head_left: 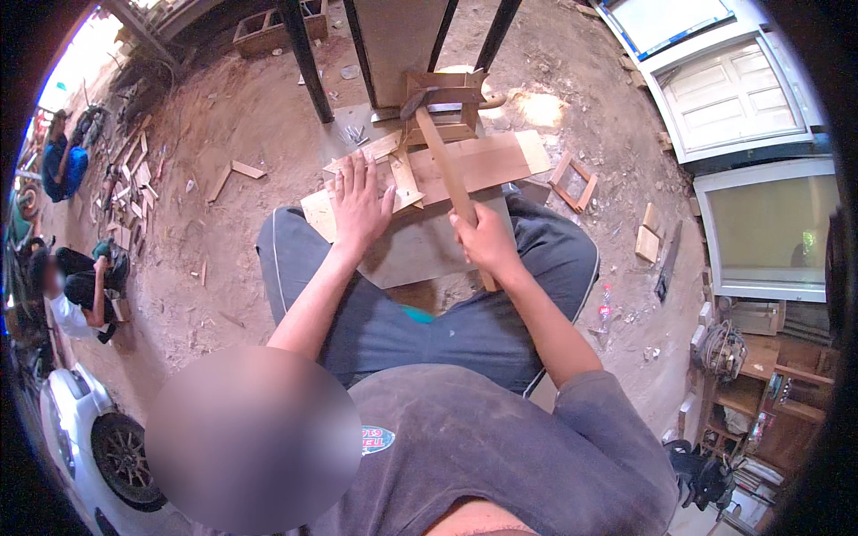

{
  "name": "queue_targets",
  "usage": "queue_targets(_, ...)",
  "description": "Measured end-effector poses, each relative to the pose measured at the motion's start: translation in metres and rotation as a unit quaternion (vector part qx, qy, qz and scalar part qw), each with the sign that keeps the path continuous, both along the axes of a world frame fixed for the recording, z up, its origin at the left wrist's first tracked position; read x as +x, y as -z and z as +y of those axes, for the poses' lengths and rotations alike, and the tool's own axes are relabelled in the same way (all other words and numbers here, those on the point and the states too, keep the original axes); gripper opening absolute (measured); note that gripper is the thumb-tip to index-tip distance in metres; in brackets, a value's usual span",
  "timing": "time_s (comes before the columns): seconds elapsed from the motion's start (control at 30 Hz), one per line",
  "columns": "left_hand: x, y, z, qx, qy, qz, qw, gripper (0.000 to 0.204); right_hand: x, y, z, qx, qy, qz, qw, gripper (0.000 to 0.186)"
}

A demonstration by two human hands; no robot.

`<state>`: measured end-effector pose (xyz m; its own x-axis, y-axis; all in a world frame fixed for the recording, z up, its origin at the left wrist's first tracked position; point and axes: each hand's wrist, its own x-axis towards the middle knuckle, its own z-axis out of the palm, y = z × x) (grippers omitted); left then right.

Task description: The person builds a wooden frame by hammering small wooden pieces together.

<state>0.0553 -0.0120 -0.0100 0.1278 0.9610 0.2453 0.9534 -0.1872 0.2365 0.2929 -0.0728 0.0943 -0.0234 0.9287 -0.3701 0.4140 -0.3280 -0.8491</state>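
My right hand [485, 239] is wrapped round the wooden handle of a hammer [444, 167]. The hammer's dark head is at the far end, over or against a small brown wooden frame [462, 94]; I cannot tell whether they touch. My left hand [359, 201] lies flat, fingers stretched out, on pale wooden strips [386, 147] that meet at an angle. Under them a wide wooden plank [500, 167] lies across in front of my knees, on a grey board [420, 255]. A small pile of nails [355, 135] sits just beyond my left fingertips.
Dark metal legs [307, 71] stand ahead. On the dirt floor lie a rectangular wooden frame [573, 182], wood offcuts [648, 241] and a plastic bottle [605, 308]. White-framed panels [769, 232] line the right. Two people [80, 286] sit at the left, near a white car [80, 420].
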Motion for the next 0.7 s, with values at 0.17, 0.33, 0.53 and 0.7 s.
queue_targets(0.17, -0.004, -0.002, 0.003, 0.011, 0.018, -0.024, 1.0, 0.075, 0.003, 0.011, -0.006, 0.108, -0.031, -0.15, 0.982, 0.034)
queue_targets(0.33, -0.002, -0.008, 0.012, 0.021, 0.023, -0.026, 0.999, 0.076, 0.0, 0.019, -0.003, 0.117, -0.039, -0.186, 0.975, 0.029)
queue_targets(0.53, 0.009, -0.022, 0.016, -0.021, 0.025, 0.043, 0.999, 0.083, -0.004, 0.017, 0.0, 0.128, -0.042, -0.229, 0.964, 0.029)
queue_targets(0.7, 0.011, -0.019, 0.016, -0.021, 0.021, 0.074, 0.997, 0.085, -0.011, 0.019, 0.002, 0.16, -0.049, -0.229, 0.959, 0.03)
